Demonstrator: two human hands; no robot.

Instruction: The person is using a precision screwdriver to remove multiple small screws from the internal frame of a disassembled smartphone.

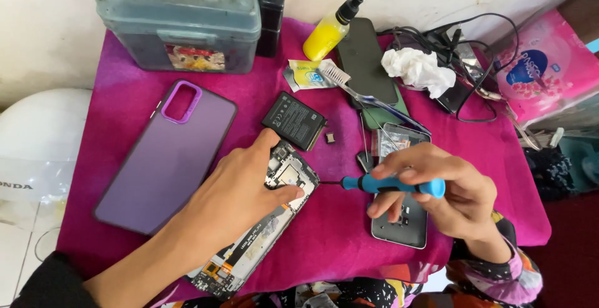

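An opened phone body with its circuit boards and connectors bare (262, 221) lies slantwise on the magenta cloth (331, 233) that covers the tabletop. The left hand (234, 199) presses down on its upper end, thumb and forefinger spread narrowly over the board. A blue-handled screwdriver with a thin dark shaft (387, 185) points sideways at that end, its tip at the phone's edge just beside the left fingertips. The right hand (437, 192) closes around the handle, fingers curled over it. Under the right hand rests a grey phone back cover (402, 230). Just beyond the left thumb lies a flat black rectangular battery (294, 121), with a tiny dark part (330, 138) next to it. Further left of the left hand sits a translucent purple phone case (162, 158). Beyond the right hand lie a crumpled white tissue (418, 71) and a yellow bottle with a black nozzle (331, 30).
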